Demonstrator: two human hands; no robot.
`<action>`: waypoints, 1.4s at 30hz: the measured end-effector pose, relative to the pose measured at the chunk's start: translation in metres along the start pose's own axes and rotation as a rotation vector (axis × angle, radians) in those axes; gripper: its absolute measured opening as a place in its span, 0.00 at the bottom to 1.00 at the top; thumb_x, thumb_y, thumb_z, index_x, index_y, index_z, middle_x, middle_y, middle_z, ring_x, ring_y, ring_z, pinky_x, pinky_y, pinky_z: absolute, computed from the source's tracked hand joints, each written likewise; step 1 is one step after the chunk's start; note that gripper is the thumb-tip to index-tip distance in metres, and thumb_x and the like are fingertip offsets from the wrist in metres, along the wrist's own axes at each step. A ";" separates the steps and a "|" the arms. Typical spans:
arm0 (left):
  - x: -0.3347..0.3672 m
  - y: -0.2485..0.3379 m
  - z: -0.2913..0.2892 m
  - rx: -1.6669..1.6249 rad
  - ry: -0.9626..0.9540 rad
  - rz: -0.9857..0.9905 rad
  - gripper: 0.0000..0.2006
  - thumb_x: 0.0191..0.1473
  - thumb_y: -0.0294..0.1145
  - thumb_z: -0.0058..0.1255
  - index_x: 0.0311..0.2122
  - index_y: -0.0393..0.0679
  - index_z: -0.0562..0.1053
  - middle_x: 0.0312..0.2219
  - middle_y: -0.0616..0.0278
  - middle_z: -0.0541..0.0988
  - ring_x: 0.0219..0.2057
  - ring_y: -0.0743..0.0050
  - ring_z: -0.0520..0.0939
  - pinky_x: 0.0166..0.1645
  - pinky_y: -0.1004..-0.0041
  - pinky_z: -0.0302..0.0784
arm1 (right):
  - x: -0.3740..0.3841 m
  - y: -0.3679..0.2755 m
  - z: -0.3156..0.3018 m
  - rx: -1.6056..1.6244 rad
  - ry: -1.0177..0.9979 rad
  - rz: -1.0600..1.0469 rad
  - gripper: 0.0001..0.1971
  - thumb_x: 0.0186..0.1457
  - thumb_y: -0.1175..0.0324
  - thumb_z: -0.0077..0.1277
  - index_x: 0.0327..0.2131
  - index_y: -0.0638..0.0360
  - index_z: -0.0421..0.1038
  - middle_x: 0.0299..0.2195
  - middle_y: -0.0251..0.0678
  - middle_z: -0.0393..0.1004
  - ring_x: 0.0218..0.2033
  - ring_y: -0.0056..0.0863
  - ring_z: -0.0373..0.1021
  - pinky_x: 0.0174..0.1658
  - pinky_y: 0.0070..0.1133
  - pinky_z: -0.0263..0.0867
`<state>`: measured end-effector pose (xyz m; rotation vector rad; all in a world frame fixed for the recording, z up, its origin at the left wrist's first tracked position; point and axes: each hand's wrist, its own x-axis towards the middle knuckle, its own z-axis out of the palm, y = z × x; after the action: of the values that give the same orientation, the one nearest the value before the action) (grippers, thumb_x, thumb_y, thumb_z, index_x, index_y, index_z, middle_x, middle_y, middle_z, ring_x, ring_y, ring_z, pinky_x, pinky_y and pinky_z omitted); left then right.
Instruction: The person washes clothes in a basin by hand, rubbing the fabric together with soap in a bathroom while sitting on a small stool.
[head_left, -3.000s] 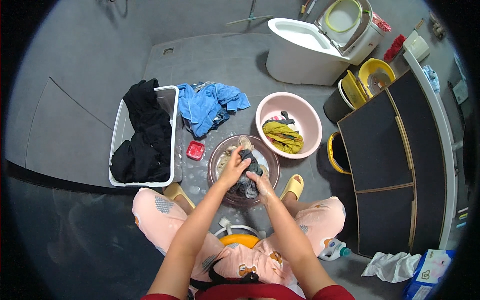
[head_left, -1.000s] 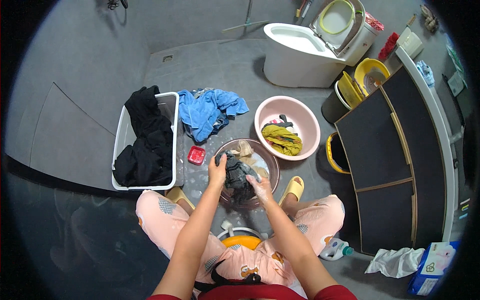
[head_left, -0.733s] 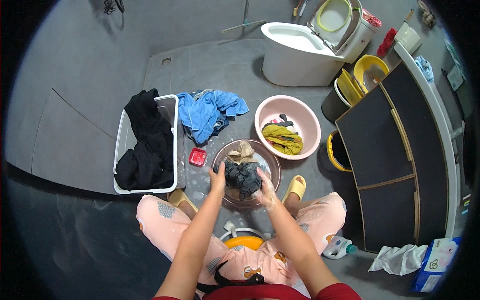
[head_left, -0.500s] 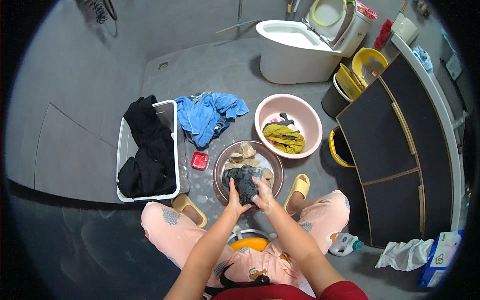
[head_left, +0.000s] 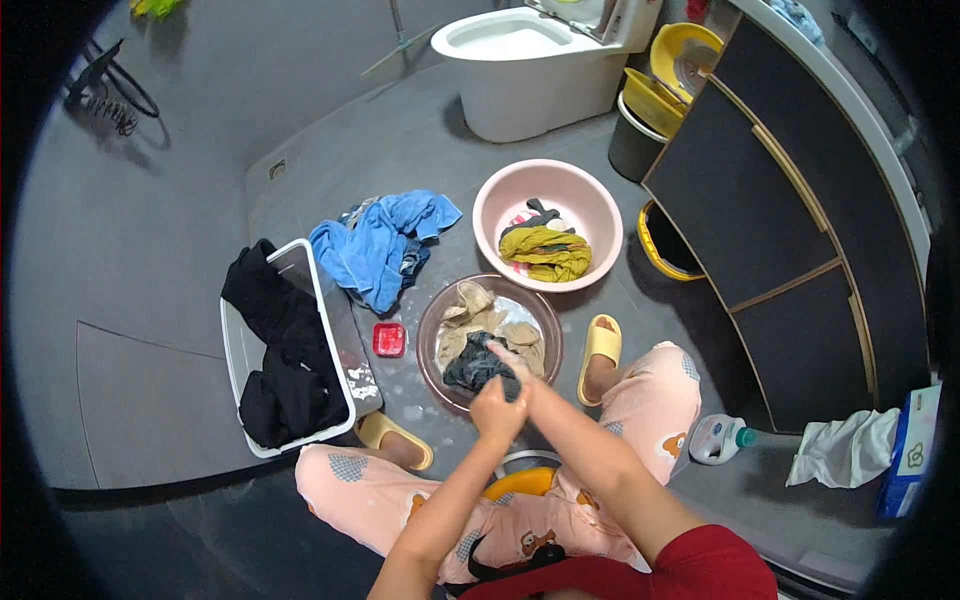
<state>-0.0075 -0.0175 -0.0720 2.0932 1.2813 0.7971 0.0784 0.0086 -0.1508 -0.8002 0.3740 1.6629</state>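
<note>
A wet dark grey cloth (head_left: 472,364) is bunched over the near part of a brown basin (head_left: 430,340), which also holds soaked beige cloth (head_left: 465,318) and suds. My left hand (head_left: 498,410) is closed round the near end of the dark cloth. Just beyond it, my right hand (head_left: 517,370) grips the same cloth from the right, thumb side uppermost. The two hands are close together, and part of the cloth between them is hidden. Behind the basin stands a pink basin (head_left: 490,235) containing a mustard-yellow cloth (head_left: 548,255) and smaller pieces.
Left, a white-rimmed basket (head_left: 330,350) holds black clothes (head_left: 290,350). Blue clothing (head_left: 372,245) lies on the floor beside a red soap box (head_left: 389,340). A toilet (head_left: 545,95), buckets (head_left: 640,140) and a dark cabinet (head_left: 740,210) stand beyond. A detergent bottle (head_left: 712,440) is right of my knee.
My view has shifted. My hands have drawn together, the left now closed in a fist on the dark cloth, which is bunched smaller and lower over the basin.
</note>
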 end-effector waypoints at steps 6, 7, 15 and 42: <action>0.050 -0.042 0.000 -0.030 0.119 -0.436 0.15 0.42 0.37 0.48 0.19 0.33 0.70 0.14 0.49 0.73 0.16 0.58 0.74 0.23 0.64 0.66 | -0.019 0.020 0.033 -0.217 0.313 -0.196 0.14 0.49 0.57 0.46 0.31 0.58 0.70 0.25 0.33 0.70 0.25 0.24 0.66 0.29 0.23 0.62; 0.039 -0.052 0.006 -0.083 0.114 -0.347 0.14 0.42 0.37 0.48 0.19 0.33 0.70 0.14 0.49 0.73 0.17 0.56 0.74 0.24 0.64 0.67 | -0.023 0.018 0.043 -0.267 0.289 -0.193 0.14 0.48 0.57 0.46 0.30 0.58 0.70 0.25 0.33 0.70 0.24 0.24 0.66 0.29 0.23 0.62; 0.055 -0.067 -0.001 0.003 0.069 -0.381 0.19 0.40 0.44 0.47 0.21 0.33 0.71 0.18 0.42 0.72 0.23 0.45 0.74 0.28 0.59 0.68 | -0.046 0.021 0.042 -0.536 0.300 -0.163 0.12 0.50 0.60 0.43 0.33 0.56 0.69 0.27 0.29 0.69 0.27 0.20 0.62 0.32 0.19 0.58; 0.035 -0.067 -0.030 -0.224 -0.017 0.153 0.23 0.25 0.29 0.56 0.35 0.41 0.67 0.37 0.52 0.66 0.42 0.52 0.66 0.47 0.64 0.61 | -0.069 -0.025 0.050 -0.054 -0.132 0.076 0.12 0.47 0.66 0.44 0.35 0.62 0.65 0.31 0.38 0.71 0.31 0.29 0.70 0.36 0.24 0.68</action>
<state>-0.0551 0.0454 -0.0928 2.0287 0.9818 0.9405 0.0918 -0.0043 -0.0643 -0.7193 0.2708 1.7925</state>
